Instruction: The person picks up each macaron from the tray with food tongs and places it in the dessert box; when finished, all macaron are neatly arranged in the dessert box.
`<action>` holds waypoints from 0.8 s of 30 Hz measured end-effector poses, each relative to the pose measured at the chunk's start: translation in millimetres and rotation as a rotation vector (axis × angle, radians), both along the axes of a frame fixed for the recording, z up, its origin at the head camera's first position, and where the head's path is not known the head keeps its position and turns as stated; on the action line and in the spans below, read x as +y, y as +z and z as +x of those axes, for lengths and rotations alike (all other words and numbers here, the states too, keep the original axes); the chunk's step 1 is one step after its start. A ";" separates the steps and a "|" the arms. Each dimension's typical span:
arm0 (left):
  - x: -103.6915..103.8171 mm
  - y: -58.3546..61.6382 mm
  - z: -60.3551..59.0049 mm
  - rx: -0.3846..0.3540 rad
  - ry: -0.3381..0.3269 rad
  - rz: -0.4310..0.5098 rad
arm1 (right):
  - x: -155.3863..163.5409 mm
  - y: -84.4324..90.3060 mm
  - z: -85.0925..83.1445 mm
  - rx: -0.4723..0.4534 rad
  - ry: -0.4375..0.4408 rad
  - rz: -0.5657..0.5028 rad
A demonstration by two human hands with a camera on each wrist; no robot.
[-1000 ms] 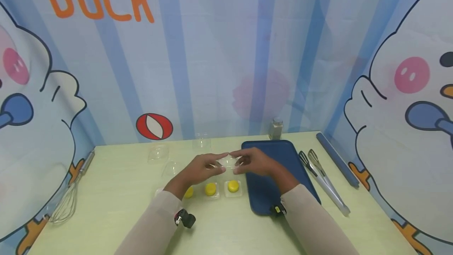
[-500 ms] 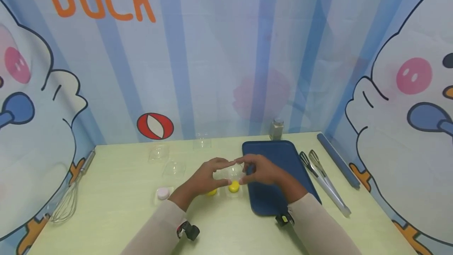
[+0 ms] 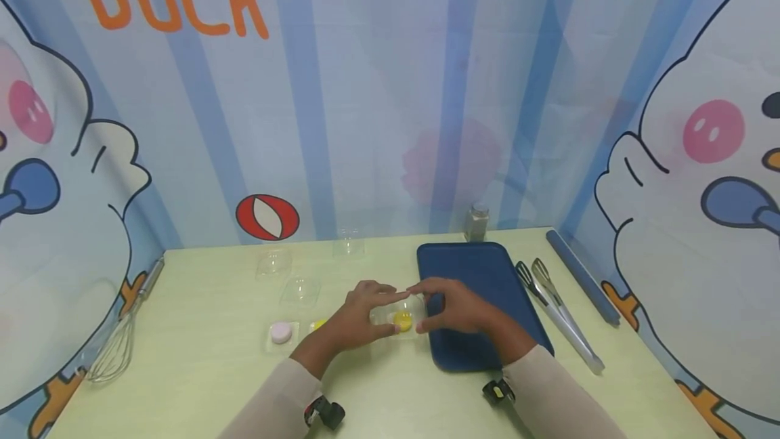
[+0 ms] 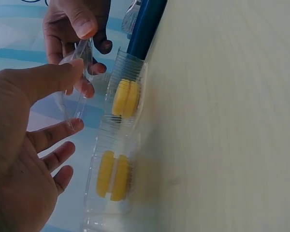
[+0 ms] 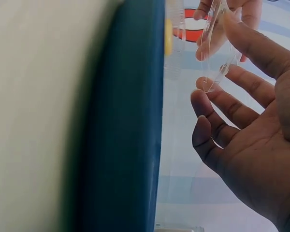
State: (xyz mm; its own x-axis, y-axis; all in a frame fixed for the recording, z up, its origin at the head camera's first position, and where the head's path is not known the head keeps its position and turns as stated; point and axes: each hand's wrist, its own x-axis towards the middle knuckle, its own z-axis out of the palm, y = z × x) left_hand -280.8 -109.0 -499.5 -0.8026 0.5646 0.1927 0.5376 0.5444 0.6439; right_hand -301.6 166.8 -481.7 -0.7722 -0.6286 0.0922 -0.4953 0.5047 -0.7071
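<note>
My left hand (image 3: 359, 317) and right hand (image 3: 453, 307) pinch opposite sides of a clear domed plastic lid (image 4: 77, 99) between thumbs and fingertips. They hold it just above a yellow macaron (image 3: 402, 321) in a clear square plastic base. In the left wrist view a gap shows between lid and base, and a second yellow macaron (image 4: 113, 175) sits in its base nearer the left wrist. A pale pink macaron (image 3: 281, 332) lies in a base to the left. My left hand hides part of the row in the head view.
Three more clear lids (image 3: 301, 290) stand on the table behind the row. A blue tray (image 3: 475, 266) lies right beside my right hand. Beyond are metal tongs (image 3: 567, 320), a blue roll (image 3: 581, 276) and a glass jar (image 3: 477, 223). A whisk (image 3: 118, 341) lies far left.
Both hands have come down and slightly right with the lid, from behind the row to just over the rightmost yellow macaron. The pink macaron has come into view.
</note>
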 end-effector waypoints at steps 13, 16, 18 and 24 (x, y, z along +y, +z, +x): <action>-2.3 -11.9 1.8 0.040 0.021 0.013 | -5.7 -5.6 5.3 0.025 0.010 0.032; -2.2 -13.5 3.1 0.029 0.029 0.009 | -7.1 -6.1 6.4 0.022 0.007 0.038; -2.1 -14.5 3.9 0.023 0.034 0.002 | -7.2 -7.3 6.6 0.026 0.008 0.047; -2.4 -16.6 4.3 0.029 0.034 -0.012 | -5.5 -12.5 4.8 0.050 0.011 0.077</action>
